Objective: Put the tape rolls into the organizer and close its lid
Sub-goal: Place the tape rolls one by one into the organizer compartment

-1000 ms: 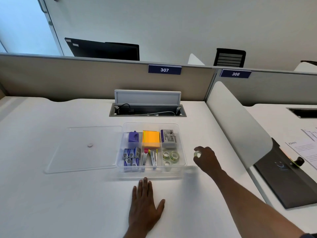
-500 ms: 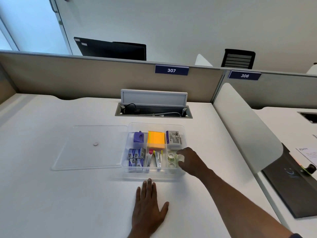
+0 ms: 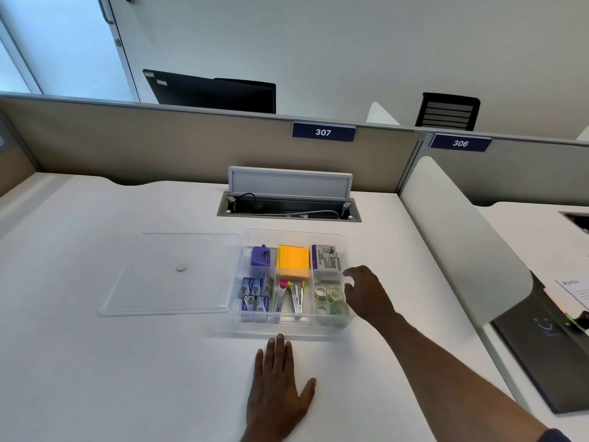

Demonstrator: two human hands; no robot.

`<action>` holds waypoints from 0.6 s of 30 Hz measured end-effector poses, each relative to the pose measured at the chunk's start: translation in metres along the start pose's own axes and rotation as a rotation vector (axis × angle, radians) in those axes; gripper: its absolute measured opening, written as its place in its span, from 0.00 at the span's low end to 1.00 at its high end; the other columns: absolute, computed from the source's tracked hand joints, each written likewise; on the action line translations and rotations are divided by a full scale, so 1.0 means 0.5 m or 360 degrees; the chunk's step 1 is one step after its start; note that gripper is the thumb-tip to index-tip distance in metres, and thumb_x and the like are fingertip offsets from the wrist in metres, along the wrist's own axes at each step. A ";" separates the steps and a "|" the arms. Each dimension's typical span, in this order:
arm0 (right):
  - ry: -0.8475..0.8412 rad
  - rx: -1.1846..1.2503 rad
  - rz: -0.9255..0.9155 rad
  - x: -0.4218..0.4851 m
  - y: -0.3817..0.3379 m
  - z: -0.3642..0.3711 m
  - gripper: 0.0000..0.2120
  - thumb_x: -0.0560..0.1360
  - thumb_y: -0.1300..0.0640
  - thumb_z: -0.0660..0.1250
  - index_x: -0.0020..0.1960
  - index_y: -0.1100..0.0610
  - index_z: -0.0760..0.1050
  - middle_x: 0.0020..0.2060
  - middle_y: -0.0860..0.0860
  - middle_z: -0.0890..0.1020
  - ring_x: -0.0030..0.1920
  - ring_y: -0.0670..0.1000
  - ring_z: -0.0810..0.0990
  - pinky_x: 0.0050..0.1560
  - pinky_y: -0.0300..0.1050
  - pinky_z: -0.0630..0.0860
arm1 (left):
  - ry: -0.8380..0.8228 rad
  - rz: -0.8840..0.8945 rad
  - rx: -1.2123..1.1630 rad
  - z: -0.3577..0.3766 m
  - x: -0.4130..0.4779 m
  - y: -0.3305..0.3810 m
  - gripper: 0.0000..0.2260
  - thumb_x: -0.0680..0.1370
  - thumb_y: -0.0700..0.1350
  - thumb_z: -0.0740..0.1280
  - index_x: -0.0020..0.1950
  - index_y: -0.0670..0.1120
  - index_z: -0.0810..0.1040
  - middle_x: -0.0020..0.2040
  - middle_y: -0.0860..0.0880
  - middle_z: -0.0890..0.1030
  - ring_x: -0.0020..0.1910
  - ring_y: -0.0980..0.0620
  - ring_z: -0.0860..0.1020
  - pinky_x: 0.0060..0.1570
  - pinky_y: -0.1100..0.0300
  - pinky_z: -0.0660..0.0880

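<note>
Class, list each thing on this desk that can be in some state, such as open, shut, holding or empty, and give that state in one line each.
Organizer: open, lid off.
Lid: flat on the desk, left of the organizer.
Tape rolls: inside the organizer's front right compartment.
Cable hatch: flap raised, open.
Left hand: flat on the desk, empty.
Right hand: at the organizer's right edge, fingers apart, holding nothing.

left wrist [image 3: 255,437] cropped, box label [image 3: 326,257] unreadable
</note>
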State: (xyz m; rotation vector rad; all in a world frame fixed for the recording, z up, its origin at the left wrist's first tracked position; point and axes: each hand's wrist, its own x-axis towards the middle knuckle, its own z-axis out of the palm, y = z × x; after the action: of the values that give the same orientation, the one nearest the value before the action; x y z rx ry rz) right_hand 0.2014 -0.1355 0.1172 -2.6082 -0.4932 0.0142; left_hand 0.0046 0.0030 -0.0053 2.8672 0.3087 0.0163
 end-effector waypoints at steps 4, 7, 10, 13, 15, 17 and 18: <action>-0.0139 -0.0036 0.0047 0.013 -0.010 0.003 0.17 0.73 0.61 0.63 0.62 0.60 0.74 0.55 0.60 0.77 0.58 0.60 0.75 0.59 0.50 0.71 | 0.0004 -0.0024 -0.0038 0.002 0.002 -0.002 0.39 0.74 0.69 0.47 0.71 0.40 0.68 0.73 0.42 0.67 0.77 0.49 0.44 0.70 0.49 0.48; -0.0221 -0.0060 0.0072 0.024 -0.017 0.011 0.18 0.72 0.60 0.64 0.62 0.60 0.73 0.56 0.61 0.77 0.59 0.60 0.74 0.59 0.49 0.71 | -0.0002 -0.0039 -0.0066 0.001 0.006 -0.002 0.39 0.74 0.69 0.47 0.71 0.40 0.67 0.73 0.41 0.67 0.77 0.50 0.41 0.70 0.49 0.47; -0.0258 -0.0067 0.0064 0.034 -0.028 0.020 0.18 0.72 0.59 0.64 0.62 0.61 0.73 0.56 0.61 0.78 0.59 0.60 0.75 0.59 0.49 0.72 | -0.0047 -0.0047 -0.0086 0.003 0.008 -0.002 0.39 0.74 0.69 0.48 0.69 0.40 0.71 0.72 0.41 0.68 0.77 0.49 0.45 0.70 0.49 0.47; -0.0308 -0.0095 0.0077 0.042 -0.037 0.030 0.19 0.72 0.58 0.64 0.62 0.60 0.73 0.57 0.61 0.77 0.59 0.60 0.74 0.60 0.51 0.72 | -0.0100 -0.0058 -0.0079 0.002 0.010 -0.001 0.39 0.73 0.69 0.49 0.68 0.40 0.73 0.72 0.42 0.68 0.75 0.46 0.54 0.70 0.50 0.46; -0.0356 -0.0132 0.0100 0.045 -0.042 0.036 0.19 0.72 0.57 0.64 0.62 0.59 0.72 0.58 0.61 0.76 0.60 0.61 0.74 0.59 0.51 0.72 | -0.0100 -0.0060 -0.0077 0.000 0.009 0.001 0.38 0.73 0.69 0.51 0.67 0.40 0.74 0.72 0.42 0.69 0.72 0.44 0.60 0.70 0.50 0.46; -0.0403 -0.0191 0.0107 0.047 -0.045 0.041 0.19 0.72 0.55 0.64 0.62 0.58 0.72 0.58 0.61 0.76 0.59 0.61 0.75 0.58 0.51 0.73 | -0.0087 -0.0063 -0.0079 -0.001 0.008 0.001 0.38 0.74 0.68 0.51 0.67 0.40 0.75 0.71 0.41 0.69 0.72 0.44 0.61 0.70 0.50 0.47; -0.0428 -0.0229 0.0109 0.048 -0.047 0.044 0.19 0.72 0.55 0.64 0.62 0.58 0.71 0.58 0.60 0.76 0.59 0.61 0.75 0.58 0.50 0.73 | -0.0074 -0.0060 -0.0081 0.000 0.008 0.001 0.38 0.74 0.68 0.49 0.67 0.40 0.75 0.71 0.41 0.70 0.72 0.43 0.60 0.70 0.50 0.47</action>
State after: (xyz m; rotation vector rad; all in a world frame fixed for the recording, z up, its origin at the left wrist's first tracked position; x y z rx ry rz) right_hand 0.2140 -0.0981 0.1106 -2.7781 -0.5136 0.3688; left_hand 0.0087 0.0036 -0.0050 2.8059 0.3479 -0.0490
